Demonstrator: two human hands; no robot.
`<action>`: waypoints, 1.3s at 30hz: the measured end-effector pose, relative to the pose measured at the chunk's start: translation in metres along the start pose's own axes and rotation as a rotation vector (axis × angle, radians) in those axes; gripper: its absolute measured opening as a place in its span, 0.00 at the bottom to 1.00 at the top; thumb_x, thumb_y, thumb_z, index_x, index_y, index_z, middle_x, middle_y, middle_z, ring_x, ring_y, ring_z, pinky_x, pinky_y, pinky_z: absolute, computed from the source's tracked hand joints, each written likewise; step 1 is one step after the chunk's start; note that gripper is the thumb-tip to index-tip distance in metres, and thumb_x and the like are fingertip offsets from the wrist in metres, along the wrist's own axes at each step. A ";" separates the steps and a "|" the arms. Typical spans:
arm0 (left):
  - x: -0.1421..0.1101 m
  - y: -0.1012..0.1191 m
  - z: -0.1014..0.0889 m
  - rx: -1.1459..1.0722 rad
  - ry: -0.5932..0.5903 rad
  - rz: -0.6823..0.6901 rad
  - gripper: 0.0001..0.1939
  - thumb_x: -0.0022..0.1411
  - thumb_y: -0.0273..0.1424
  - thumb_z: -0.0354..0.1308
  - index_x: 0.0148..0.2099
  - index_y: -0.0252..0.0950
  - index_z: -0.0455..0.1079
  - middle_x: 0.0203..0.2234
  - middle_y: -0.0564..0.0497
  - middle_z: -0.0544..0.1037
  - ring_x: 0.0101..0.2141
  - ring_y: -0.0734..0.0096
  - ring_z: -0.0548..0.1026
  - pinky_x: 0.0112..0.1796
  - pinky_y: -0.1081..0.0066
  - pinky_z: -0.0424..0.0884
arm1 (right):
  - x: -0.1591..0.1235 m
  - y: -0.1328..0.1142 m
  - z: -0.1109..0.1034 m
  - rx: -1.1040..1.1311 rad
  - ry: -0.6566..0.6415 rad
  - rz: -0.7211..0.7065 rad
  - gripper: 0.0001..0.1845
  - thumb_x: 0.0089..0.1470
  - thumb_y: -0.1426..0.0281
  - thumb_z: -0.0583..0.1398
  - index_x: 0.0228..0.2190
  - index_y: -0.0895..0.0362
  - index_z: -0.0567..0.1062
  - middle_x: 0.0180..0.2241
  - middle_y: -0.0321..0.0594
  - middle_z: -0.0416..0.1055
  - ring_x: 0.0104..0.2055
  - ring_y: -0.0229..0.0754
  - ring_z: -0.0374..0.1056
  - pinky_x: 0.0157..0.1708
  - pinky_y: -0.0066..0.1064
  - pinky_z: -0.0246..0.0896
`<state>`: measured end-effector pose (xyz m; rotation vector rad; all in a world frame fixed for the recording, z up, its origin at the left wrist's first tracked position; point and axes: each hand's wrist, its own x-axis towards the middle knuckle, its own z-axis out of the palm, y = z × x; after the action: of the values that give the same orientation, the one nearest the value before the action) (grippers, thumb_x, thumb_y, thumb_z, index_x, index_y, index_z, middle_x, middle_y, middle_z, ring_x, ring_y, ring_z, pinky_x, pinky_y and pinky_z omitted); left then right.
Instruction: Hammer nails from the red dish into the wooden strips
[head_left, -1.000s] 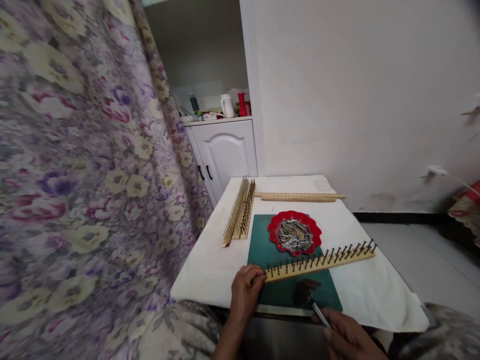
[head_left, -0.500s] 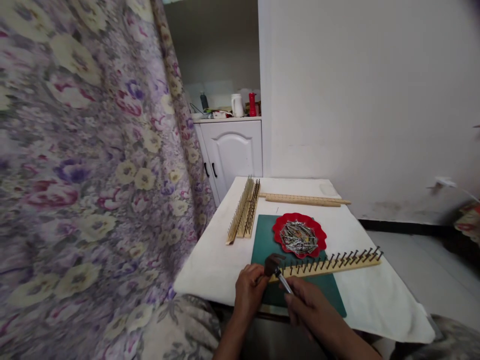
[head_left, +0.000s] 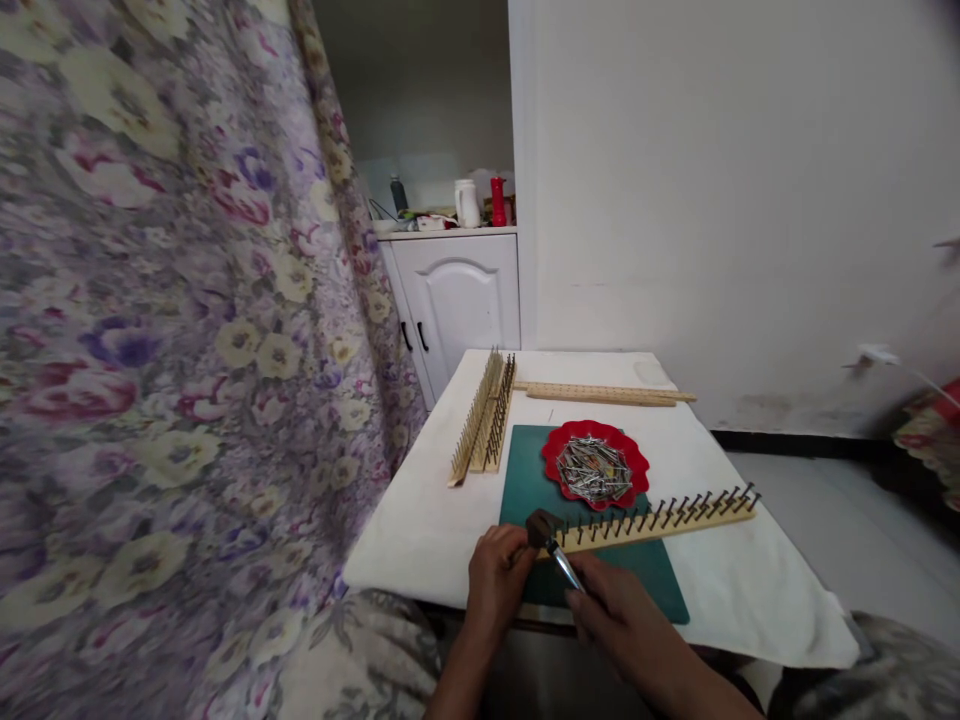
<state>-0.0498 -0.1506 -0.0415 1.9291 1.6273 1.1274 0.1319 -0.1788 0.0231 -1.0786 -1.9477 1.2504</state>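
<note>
My right hand is closed around the handle of a hammer, whose dark head is over the near left end of a wooden strip. Two rows of dark nails stand up from this strip, which lies across a green mat. At the strip's left end my left hand is closed, fingertips pinched beside the hammer head; what they pinch is hidden. Just beyond the strip sits a red scalloped dish full of loose nails.
On the white-covered table, nail-studded strips stand at the left and bare wooden strips lie along the back. A floral curtain hangs at the left. A white cabinet stands behind.
The whole view has shifted slightly as my head moved. The hammer head stays by my left fingers, with no clear movement of either hand against the strip.
</note>
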 end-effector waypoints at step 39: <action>-0.001 -0.027 0.010 0.259 -0.063 0.139 0.21 0.52 0.32 0.61 0.50 0.41 0.71 0.44 0.44 0.76 0.45 0.55 0.72 0.45 0.56 0.69 | -0.076 0.086 -0.033 0.310 0.129 0.201 0.23 0.51 0.51 0.55 0.35 0.57 0.73 0.19 0.31 0.63 0.18 0.35 0.56 0.20 0.25 0.57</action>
<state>-0.0597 -0.1427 -0.0672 2.2467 1.6978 0.9317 0.2243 -0.2092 -0.0465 -1.1798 -1.5179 1.4929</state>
